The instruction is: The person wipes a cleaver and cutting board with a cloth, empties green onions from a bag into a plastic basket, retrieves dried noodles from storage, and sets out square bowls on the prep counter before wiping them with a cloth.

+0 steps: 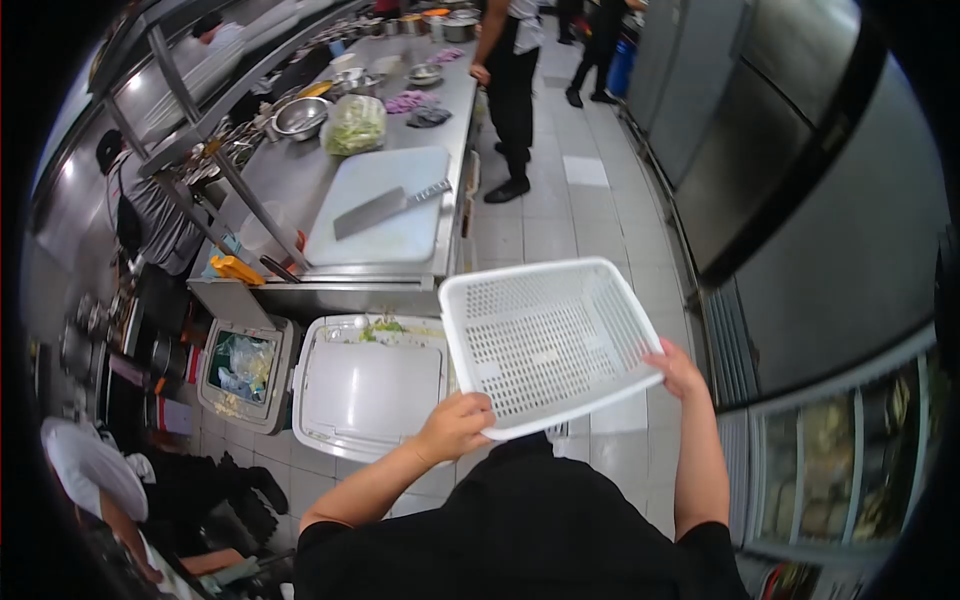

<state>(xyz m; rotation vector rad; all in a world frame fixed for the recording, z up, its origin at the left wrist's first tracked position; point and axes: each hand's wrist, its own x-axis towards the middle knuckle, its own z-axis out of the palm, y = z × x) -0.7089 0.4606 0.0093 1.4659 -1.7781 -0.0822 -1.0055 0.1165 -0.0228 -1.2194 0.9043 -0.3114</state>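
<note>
Our left hand [457,427] and right hand [677,369] hold the basket [520,335] by its rim, so we should grip evenly.

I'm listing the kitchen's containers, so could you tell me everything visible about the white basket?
The basket is a rectangular, open-topped container, apparently plastic, with a smooth, rounded rim and rows of small holes through its floor and walls. It looks empty. It is held up in front of the body, tilted with its opening toward the camera. The left hand grips its near-left corner and the right hand its right side. Its underside is hidden.
</note>
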